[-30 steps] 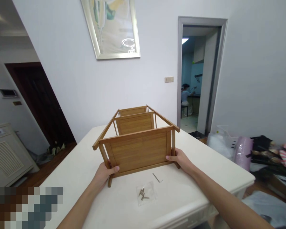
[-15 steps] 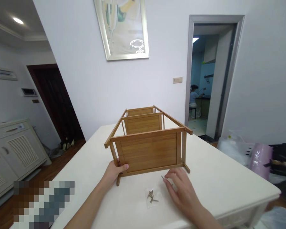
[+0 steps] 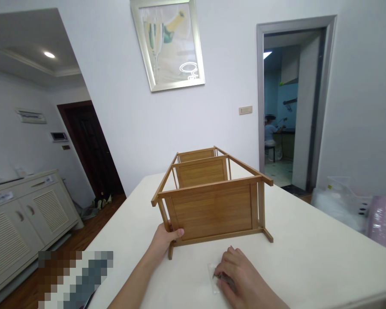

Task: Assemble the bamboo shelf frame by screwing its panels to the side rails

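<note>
A wooden rack with several panel shelves (image 3: 212, 210) lies on its side on the table. At its near left corner my left hand (image 3: 167, 236) grips the frame, thumb on the panel and fingers behind the leg. My right hand (image 3: 236, 272) is low in front of the rack, its fingers bent over a small clear plastic bag (image 3: 215, 286). Between thumb and forefinger are brownish screws (image 3: 216, 275), mostly covered by the hand. A thin tip of something metallic pokes out above the knuckles; its kind I cannot tell.
The white table (image 3: 309, 244) reaches to the wall. A pale cabinet (image 3: 28, 223) stands left, beyond a blurred patch (image 3: 80, 279). On the right are a clear plastic bin (image 3: 344, 201) and a pink wrapped roll (image 3: 384, 221). A person (image 3: 270, 135) sits beyond the doorway.
My right hand has moved down from beside the rack's near edge onto the bag of screws, covering most of them. My left hand keeps its hold. The view has shifted left.
</note>
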Action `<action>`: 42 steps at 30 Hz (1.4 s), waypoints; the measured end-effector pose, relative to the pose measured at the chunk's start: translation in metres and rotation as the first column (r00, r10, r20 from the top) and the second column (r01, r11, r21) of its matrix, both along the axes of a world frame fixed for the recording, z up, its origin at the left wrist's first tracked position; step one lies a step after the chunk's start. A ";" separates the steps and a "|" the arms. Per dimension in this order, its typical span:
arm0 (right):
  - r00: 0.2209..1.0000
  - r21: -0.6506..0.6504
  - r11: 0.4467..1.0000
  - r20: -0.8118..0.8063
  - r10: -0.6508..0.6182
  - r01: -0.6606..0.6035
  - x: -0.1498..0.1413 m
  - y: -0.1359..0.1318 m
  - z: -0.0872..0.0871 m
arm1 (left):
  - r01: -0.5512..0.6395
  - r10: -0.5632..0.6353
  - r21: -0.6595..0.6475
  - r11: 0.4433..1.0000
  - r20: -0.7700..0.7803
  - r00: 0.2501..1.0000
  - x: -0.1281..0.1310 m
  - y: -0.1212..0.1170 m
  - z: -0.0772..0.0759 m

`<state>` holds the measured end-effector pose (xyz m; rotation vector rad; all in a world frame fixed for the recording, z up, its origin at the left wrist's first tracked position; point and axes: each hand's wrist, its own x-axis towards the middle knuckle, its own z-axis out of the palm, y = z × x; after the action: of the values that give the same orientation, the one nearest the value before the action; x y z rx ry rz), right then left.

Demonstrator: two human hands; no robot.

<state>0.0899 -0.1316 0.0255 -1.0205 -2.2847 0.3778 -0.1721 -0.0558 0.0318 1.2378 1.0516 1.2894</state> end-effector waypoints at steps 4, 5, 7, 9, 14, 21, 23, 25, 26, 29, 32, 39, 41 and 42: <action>1.000 -0.035 0.999 0.010 0.021 -0.021 -0.001 -0.001 -0.001 | 0.006 -0.006 0.004 1.000 0.014 1.000 0.001 0.000 0.000; 1.000 -0.031 0.999 0.003 0.025 -0.025 -0.001 0.000 -0.002 | -0.003 0.002 0.003 1.000 0.009 1.000 0.001 0.000 0.000; 0.999 -0.015 0.999 -0.019 0.033 -0.034 0.000 0.001 -0.004 | -0.025 0.025 -0.011 1.000 -0.006 1.000 0.000 0.000 0.000; 0.998 -0.004 0.999 -0.041 0.043 -0.043 0.000 0.002 -0.008 | -0.048 0.048 -0.034 0.998 -0.020 0.999 0.000 0.000 -0.001; 0.999 0.013 0.999 -0.025 0.037 -0.037 -0.002 0.007 -0.020 | -0.062 0.058 -0.078 0.995 -0.051 0.997 -0.005 0.002 -0.007; 0.997 0.138 0.990 -0.076 0.017 -0.006 -0.004 0.011 -0.025 | -0.091 0.084 -0.114 0.989 -0.065 0.994 -0.010 0.008 -0.015; 0.992 0.165 0.986 -0.123 0.001 0.020 -0.004 0.011 -0.024 | -0.099 0.092 -0.120 0.988 -0.064 0.994 -0.009 0.008 -0.015; 0.986 0.183 0.983 -0.167 -0.004 0.035 -0.003 0.011 -0.023 | -0.105 0.098 -0.127 0.986 -0.063 0.993 -0.009 0.007 -0.014; 0.983 0.190 0.981 -0.186 -0.003 0.039 -0.002 0.011 -0.024 | -0.108 0.100 -0.131 0.985 -0.067 0.993 -0.009 0.007 -0.013; 0.973 0.212 0.976 -0.232 0.002 0.048 -0.001 0.013 -0.026 | -0.116 0.105 -0.125 0.985 -0.091 0.990 -0.010 0.007 -0.012; 0.966 0.250 0.967 -0.259 0.011 0.056 -0.001 0.016 -0.029 | -0.115 0.102 -0.103 0.988 -0.124 0.987 -0.013 0.010 -0.016; 0.863 0.162 0.973 -0.501 -0.062 0.164 0.008 0.018 -0.022 | -0.068 0.061 -0.107 0.992 -0.069 0.996 -0.023 0.015 -0.023; 0.781 0.045 0.973 -0.605 -0.155 0.228 0.017 0.020 -0.015 | -0.063 0.058 -0.117 0.991 -0.045 0.997 -0.025 0.015 -0.021; 0.733 -0.012 0.968 -0.651 -0.199 0.252 0.023 0.022 -0.011 | -0.060 0.057 -0.123 0.991 -0.034 0.998 -0.027 0.015 -0.019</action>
<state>0.1125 -0.1098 0.0149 -0.9268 -1.5150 0.4513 -0.1989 -0.0406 0.0126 1.1429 1.1796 1.2335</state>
